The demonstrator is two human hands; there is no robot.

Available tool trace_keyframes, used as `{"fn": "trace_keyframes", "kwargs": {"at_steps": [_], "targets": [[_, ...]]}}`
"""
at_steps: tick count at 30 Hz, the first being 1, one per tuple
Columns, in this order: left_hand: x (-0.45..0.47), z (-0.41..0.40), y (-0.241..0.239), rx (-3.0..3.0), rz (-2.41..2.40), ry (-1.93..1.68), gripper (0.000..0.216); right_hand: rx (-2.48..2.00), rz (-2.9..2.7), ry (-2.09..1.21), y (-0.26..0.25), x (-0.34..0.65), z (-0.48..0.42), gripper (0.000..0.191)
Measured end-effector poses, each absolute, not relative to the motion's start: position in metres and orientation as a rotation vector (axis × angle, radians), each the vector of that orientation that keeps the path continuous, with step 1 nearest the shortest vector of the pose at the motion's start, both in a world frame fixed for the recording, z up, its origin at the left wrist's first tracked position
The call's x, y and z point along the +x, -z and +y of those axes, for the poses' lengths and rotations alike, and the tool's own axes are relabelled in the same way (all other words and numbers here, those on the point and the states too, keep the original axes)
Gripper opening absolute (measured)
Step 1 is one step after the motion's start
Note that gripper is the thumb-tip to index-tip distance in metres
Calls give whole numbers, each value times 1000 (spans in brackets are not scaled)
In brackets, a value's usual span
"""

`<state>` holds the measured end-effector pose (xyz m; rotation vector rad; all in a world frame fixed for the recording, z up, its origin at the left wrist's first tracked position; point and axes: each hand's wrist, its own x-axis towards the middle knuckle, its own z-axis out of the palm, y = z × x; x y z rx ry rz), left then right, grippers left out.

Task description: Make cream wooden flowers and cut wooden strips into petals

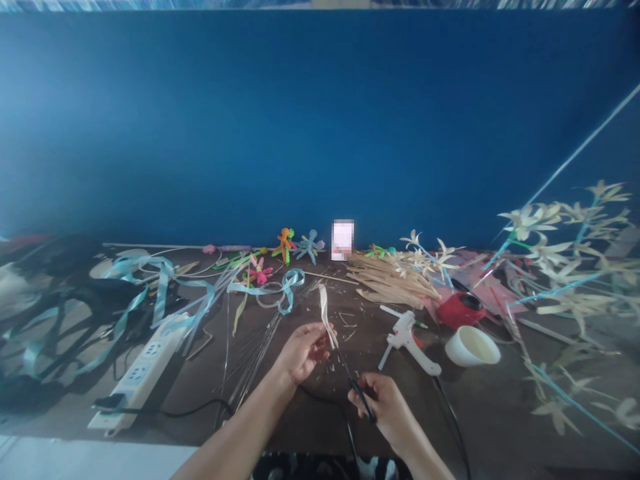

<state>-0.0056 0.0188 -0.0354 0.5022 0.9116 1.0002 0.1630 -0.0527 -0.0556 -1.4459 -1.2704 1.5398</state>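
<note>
Near the middle of the dark table, my left hand [304, 348] pinches a pale, dried-leaf-like strip [324, 308] that stands up from the fingers and curls over at its tip. Closed around the black handles of a pair of scissors [361, 393] is my right hand [377, 402]. The scissor blades point up and left, meeting the lower end of the strip beside my left fingertips. Whether the blades are parted cannot be made out. Small pale clippings [346, 319] lie on the table just beyond my hands.
Right of my hands lie a white glue gun [413, 347] with a cord, a white cup [473, 347] and a red roll [461, 309]. Dried strips [395, 277] are piled behind. Pale flower stems [565, 303] fill the right; a power strip [143, 373] and blue ribbon [163, 287] the left.
</note>
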Motion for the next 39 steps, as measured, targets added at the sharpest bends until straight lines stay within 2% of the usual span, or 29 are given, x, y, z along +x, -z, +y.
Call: {"fn": "trace_keyframes", "kwargs": {"at_steps": [13,16,22,27,31,34,37,39], "targets": [[-11,25,35,648,985,-1146,21,-1376,-1332,-1655,48,180,-54,22],[-10,23,31,727,1026,-1135,22,-1461,-1458,-1449,48,184,-48,23],[-4,19,17,854,1090,-1203,23,-1901,-1929,-649,46,175,-35,17],[0,19,14,932,1100,-1181,26,-1930,-2188,-429,41,155,-21,24],[3,19,17,936,1122,-1159,25,-1868,-2400,-471,41,146,-7,16],[4,19,16,945,1104,-1153,24,-1772,-2472,-671,38,151,2,12],[4,19,14,961,1108,-1141,25,-1588,-2399,-939,30,162,9,12],[4,19,13,994,1122,-1132,24,-1496,-2249,-995,23,165,13,6]]}}
